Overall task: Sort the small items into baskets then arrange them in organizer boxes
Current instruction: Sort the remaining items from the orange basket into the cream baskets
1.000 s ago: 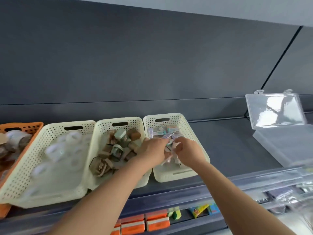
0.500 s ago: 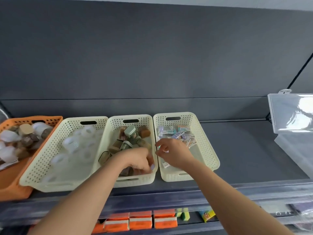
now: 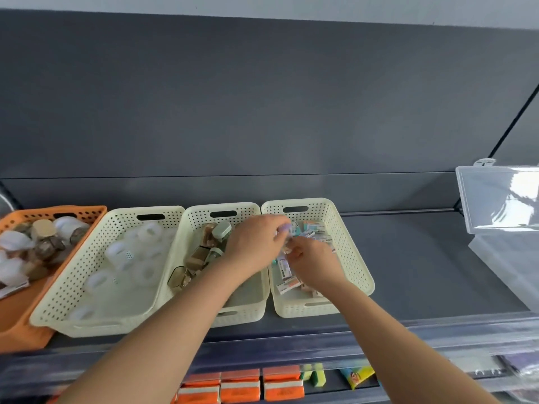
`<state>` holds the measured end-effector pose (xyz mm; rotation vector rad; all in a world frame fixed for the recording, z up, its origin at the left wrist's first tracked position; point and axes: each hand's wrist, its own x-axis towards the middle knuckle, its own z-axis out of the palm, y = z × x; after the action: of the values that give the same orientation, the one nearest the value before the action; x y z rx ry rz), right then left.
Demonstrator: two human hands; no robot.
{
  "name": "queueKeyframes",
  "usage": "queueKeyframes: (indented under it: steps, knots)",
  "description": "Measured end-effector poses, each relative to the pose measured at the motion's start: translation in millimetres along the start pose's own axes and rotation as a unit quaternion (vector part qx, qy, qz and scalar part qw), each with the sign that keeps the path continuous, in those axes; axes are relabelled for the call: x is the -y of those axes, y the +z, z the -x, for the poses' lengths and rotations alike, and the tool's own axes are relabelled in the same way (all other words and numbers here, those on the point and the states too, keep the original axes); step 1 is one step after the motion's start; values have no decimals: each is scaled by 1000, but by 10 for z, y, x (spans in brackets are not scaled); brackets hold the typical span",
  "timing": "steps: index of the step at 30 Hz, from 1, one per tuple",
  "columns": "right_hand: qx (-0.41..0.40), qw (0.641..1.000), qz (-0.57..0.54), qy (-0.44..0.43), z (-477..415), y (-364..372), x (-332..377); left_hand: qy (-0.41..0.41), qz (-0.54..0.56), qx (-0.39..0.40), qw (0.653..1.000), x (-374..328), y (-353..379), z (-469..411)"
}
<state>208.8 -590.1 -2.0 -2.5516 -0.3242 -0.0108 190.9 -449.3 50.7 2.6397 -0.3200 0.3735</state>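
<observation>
Left hand (image 3: 256, 243), right hand (image 3: 310, 259) fingers curled over small packets (image 3: 284, 269) in rightmost cream basket (image 3: 354, 263); grip unclear.

Bare hands (image 3: 256, 243), forearms (image 3: 163, 330); lilac nail (image 3: 284, 227)

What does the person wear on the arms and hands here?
Nothing covers them. The left hand and the right hand, with their forearms, show no sleeves, gloves, watch or rings. One left fingernail has pale lilac polish.
</observation>
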Motion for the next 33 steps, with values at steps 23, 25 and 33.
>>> queueKeyframes:
  steps: [23,25,33]
  knots:
    - [7,986,49,-157,-131,377,980,-99,-188,25,977,1018,-560,608]
    - [21,981,41,-191,-150,519,1268,-130,-208,8,969,1248,-753,784]
    - [81,953,29,-290,-191,1212,2424,-221,-254,-4,941,2181,-1449,1394]
